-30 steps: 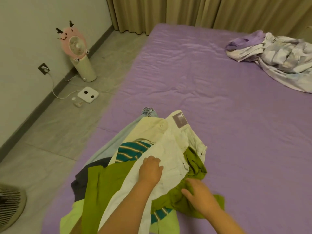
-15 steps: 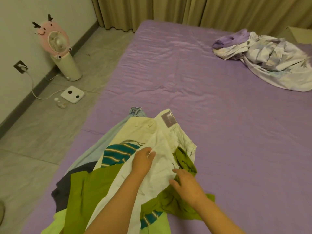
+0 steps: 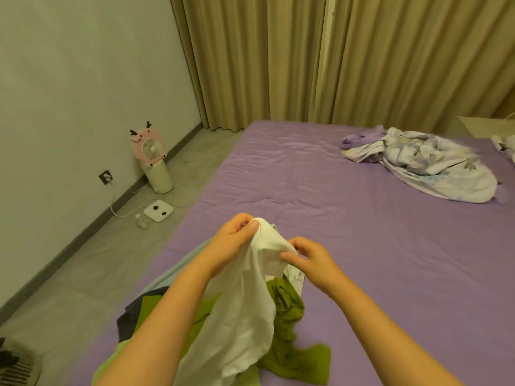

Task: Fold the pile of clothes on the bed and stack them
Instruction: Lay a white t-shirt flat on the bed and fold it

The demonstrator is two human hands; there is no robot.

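The left hand (image 3: 232,240) is pinching the top edge of the white garment (image 3: 245,310) between thumb and curled fingers, holding it raised above the pile (image 3: 284,324). The right hand (image 3: 306,260) is pinching the same edge just beside it, fingers curled round a fold of the cloth. The white garment is hanging down from both hands and draping over the pile. The pile is lying at the near left corner of the bed (image 3: 348,246); olive green, light green, dark and pale blue pieces are showing. A crumpled sheet (image 3: 426,165) is lying well apart at the far right. A pink fan (image 3: 152,154) and a white scale (image 3: 158,211) are standing on the floor by the wall.
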